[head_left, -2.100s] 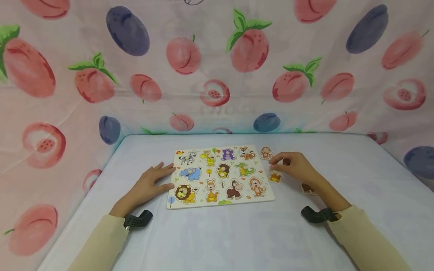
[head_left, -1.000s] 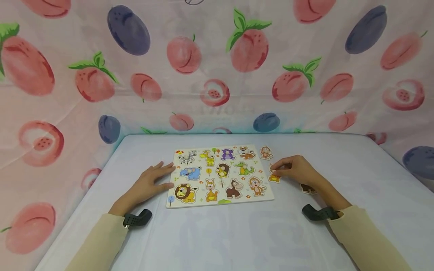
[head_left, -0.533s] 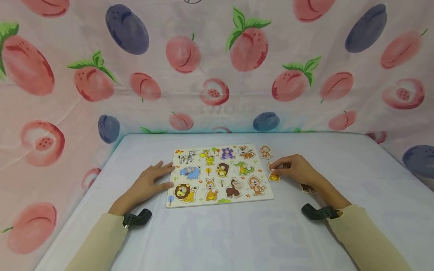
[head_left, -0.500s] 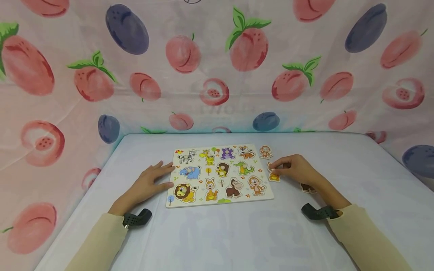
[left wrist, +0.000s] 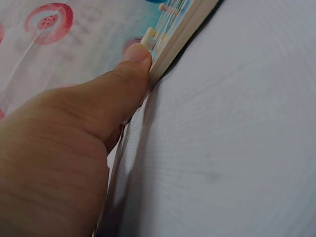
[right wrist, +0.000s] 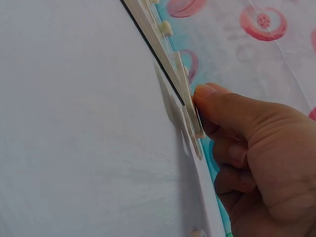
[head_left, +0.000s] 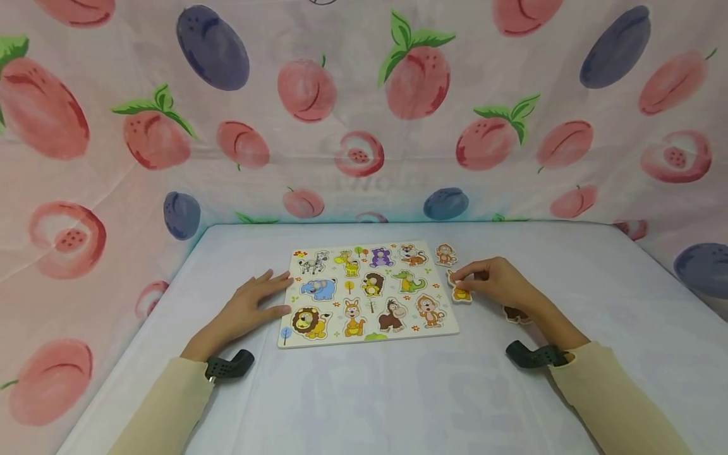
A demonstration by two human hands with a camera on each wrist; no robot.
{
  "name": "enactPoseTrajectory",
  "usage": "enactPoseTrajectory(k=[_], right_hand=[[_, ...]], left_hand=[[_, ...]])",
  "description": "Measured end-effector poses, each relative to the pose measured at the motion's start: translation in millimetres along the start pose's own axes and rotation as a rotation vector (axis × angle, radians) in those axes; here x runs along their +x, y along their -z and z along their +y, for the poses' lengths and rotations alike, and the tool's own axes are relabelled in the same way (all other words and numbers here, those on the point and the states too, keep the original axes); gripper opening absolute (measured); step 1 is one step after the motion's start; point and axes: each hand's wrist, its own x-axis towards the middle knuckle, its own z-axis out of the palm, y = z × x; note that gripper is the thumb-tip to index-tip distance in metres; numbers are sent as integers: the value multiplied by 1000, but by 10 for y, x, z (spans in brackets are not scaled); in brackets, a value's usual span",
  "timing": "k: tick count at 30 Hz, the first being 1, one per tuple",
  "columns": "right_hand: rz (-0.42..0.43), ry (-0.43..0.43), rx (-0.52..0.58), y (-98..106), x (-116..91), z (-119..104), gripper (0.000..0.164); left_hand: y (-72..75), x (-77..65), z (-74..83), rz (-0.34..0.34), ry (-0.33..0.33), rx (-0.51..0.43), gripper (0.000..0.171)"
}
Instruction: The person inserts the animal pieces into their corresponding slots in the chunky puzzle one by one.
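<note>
An animal puzzle board [head_left: 335, 342] lies flat on the table. My left hand [head_left: 247, 309] rests at its left edge, fingers spread; in the left wrist view the thumb [left wrist: 136, 61] lies along the board's side. Beyond the right edge, my right hand [head_left: 500, 284] pinches a kangaroo puzzle piece [head_left: 462, 295] between thumb and fingertips, covering its upper middle. In the right wrist view this piece [right wrist: 182, 81] tilts up, its edge showing above another flat piece. A monkey piece [head_left: 446, 254] lies just behind that hand. Under the right wrist a dark brown piece [head_left: 516, 315] is partly hidden.
The table [head_left: 375, 398] has a white cover and ends at a fruit-patterned cloth [head_left: 364, 95] behind and on the left. On the board, several animals carry small pegs, such as the elephant [head_left: 318, 289] and the crocodile [head_left: 409, 282].
My right hand has lowered its fingertips onto the kangaroo piece and taken hold of it; the piece has shifted and tilted up slightly. My left hand has stayed at the board's edge.
</note>
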Motion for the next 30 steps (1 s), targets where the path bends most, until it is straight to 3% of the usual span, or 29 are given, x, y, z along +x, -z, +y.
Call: enactPoseTrajectory(k=[10,17,30], right_hand=[[-8,18,32,14,-1,-56,16],[-17,77,21,15,11,-159,15],[-35,109,70,-53,14,-380,15]], left_hand=[[-8,19,2,-1,-2,-9,65],[-4,16,-8,2,-1,-7,66],[-6,4,-10,-2,12,-13,66]])
